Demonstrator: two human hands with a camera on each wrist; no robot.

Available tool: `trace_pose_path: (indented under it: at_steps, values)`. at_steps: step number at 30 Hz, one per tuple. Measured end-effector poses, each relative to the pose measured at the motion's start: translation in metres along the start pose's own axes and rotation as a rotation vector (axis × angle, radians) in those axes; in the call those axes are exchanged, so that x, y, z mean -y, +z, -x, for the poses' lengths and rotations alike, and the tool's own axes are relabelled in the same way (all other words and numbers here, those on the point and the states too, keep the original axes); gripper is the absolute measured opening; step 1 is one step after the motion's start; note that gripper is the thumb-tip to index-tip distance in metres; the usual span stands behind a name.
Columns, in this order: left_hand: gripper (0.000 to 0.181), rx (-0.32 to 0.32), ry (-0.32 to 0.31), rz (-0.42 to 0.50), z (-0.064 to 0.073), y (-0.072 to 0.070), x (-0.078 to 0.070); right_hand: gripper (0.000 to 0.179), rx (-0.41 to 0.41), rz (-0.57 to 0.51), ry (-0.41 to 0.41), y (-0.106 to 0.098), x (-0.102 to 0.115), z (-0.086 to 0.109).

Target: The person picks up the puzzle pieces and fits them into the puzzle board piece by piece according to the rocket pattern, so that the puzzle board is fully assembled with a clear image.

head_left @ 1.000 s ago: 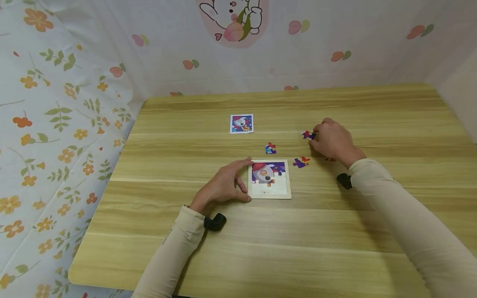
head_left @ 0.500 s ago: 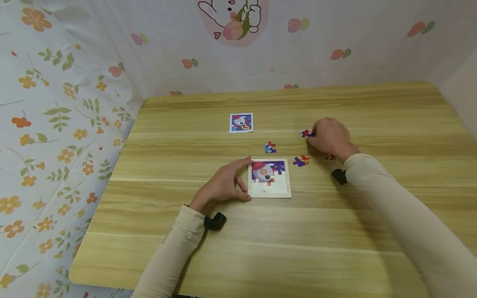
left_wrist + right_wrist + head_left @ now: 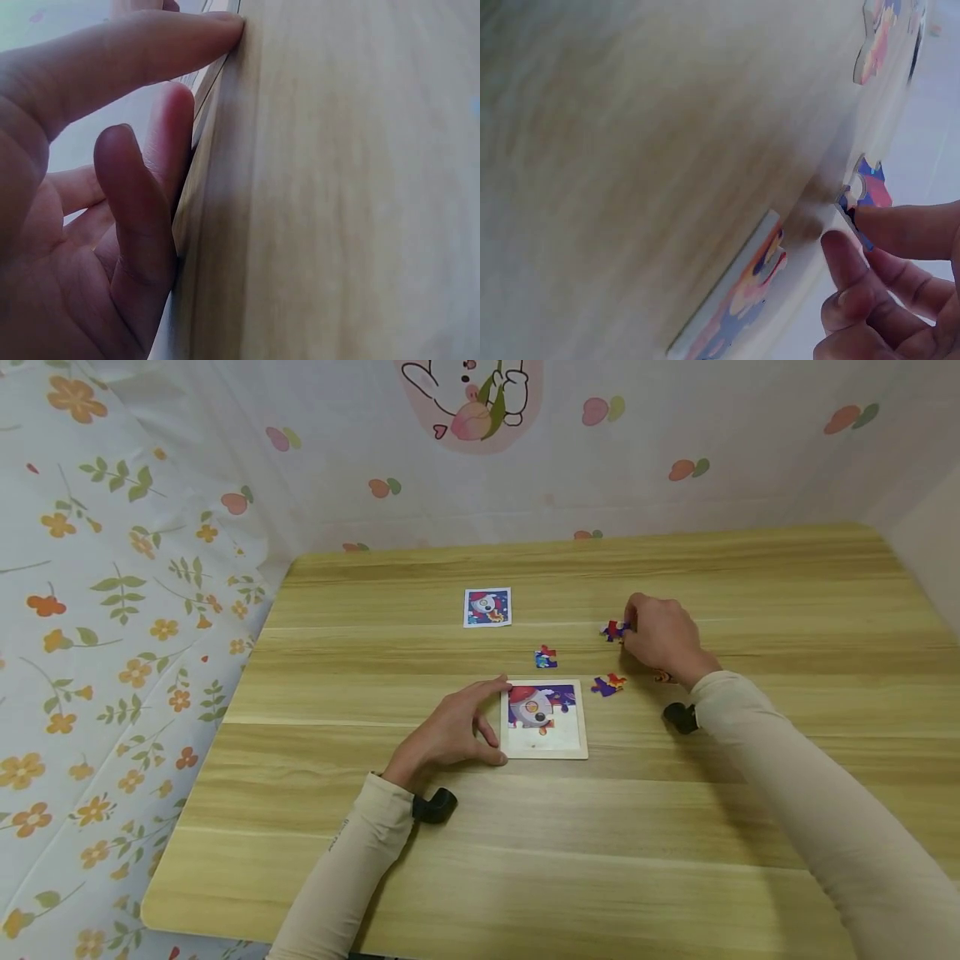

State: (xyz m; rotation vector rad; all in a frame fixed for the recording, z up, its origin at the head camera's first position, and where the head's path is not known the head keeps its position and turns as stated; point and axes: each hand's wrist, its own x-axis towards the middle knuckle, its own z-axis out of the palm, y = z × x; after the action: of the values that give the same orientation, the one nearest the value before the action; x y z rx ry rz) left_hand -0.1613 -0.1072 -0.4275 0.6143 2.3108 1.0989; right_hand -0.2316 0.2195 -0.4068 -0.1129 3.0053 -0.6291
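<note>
My left hand (image 3: 450,727) holds the left side of a square puzzle tray (image 3: 543,755), thumb at the near corner and index finger at the far one. In the left wrist view the thumb (image 3: 172,45) lies along the tray's edge, other fingers bent beside it. Assembled pieces fill the tray's upper and left parts; bare board shows at lower right. Beyond it to the right, my right hand (image 3: 663,631) pinches a red and purple jigsaw piece (image 3: 613,631) by its right end. The right wrist view shows the thumb over this piece (image 3: 870,184).
Loose jigsaw pieces lie around: a red and blue one (image 3: 546,657) behind the tray, a purple and orange one (image 3: 608,685) right of it, and another (image 3: 663,676) partly hidden by the right wrist. A picture card (image 3: 487,607) lies farther back on the wooden table (image 3: 375,635).
My right hand has shifted slightly left with the pinched jigsaw piece. The left hand and the tray stay where they were.
</note>
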Motion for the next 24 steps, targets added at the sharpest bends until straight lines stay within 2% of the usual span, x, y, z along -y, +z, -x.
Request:
trace_pose_path:
  at_steps: [9,16,24]
  values:
    - [0.098,-0.001,0.002,-0.009,-0.0004,0.0008,0.0005,0.011,-0.03,-0.173,-0.008,-0.0002,-0.0056,0.0011]
    - [0.098,-0.002,0.003,0.001,0.0,0.0008,-0.0003,0.013,0.02,-0.311,0.054,-0.0038,-0.0056,0.0041]
    - [0.098,-0.003,-0.001,-0.005,-0.0004,0.0009,0.0007,0.014,0.083,-0.4,0.093,-0.0052,-0.007,0.005]
